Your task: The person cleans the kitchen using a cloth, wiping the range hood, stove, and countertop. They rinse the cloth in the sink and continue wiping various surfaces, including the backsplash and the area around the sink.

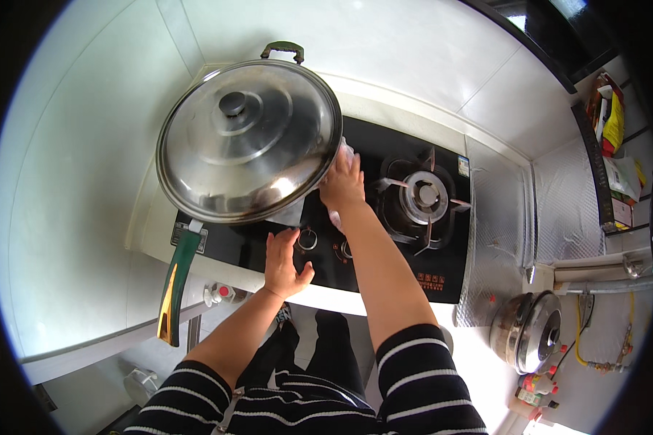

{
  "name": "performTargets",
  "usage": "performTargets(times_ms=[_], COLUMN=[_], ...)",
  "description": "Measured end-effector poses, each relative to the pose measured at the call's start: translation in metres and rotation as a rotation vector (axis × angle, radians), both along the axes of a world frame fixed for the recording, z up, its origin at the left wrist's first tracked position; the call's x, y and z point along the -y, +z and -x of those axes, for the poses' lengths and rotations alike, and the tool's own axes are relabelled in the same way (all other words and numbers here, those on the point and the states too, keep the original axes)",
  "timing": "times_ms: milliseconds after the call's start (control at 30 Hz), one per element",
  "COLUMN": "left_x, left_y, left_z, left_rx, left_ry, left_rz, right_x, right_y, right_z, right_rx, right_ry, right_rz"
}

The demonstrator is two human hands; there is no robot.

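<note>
My right hand (343, 181) presses a thin white cloth or paper wipe (349, 153) on the black glass gas stove (374, 138), just beside the lidded pan. Most of the wipe is hidden under the fingers and palm. My left hand (284, 267) is held over the stove's front edge near the left knob (307, 239), fingers apart and holding nothing. A large pan covered by a domed steel lid (268, 159) with a black knob stands over the left burner, which it hides. The pan's green and gold handle (178, 290) points toward me.
The right burner (426, 196) with its pot supports is uncovered. Silvery foil sheeting (495, 239) lies right of the stove. A lidded steel pot (533, 330) and several bottles (535, 384) stand lower right. Packets (617, 130) fill a wall rack. White walls close in behind and left.
</note>
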State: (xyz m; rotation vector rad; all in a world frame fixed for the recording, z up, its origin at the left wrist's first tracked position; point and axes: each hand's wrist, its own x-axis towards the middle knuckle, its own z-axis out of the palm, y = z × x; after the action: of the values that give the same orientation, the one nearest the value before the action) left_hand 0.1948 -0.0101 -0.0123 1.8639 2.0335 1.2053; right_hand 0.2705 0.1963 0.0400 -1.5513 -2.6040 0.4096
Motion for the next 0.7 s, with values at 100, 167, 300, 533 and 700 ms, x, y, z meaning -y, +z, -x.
performTargets(times_ms=[100,167,300,533,700], left_x=[0.0,0.002,0.003,0.002,-0.005], left_y=[0.003,0.001,0.0,0.002,-0.03], left_z=[0.0,0.0,0.002,0.002,0.0], left_rx=[0.007,0.001,0.014,0.046,-0.034], left_ry=[0.005,0.007,0.014,0.033,0.082], left_rz=[0.018,0.004,-0.002,-0.033,-0.021], right_x=[0.005,0.025,0.063,0.052,0.128], right_y=[-0.032,-0.054,-0.035,0.062,-0.011], right_z=[-0.003,-0.02,-0.048,-0.06,-0.018], right_rx=[-0.051,-0.045,0.074,-0.685,-0.624], right_ry=[0.007,0.061,0.107,0.053,-0.01], right_rz=[-0.005,-0.12,-0.08,0.047,0.08])
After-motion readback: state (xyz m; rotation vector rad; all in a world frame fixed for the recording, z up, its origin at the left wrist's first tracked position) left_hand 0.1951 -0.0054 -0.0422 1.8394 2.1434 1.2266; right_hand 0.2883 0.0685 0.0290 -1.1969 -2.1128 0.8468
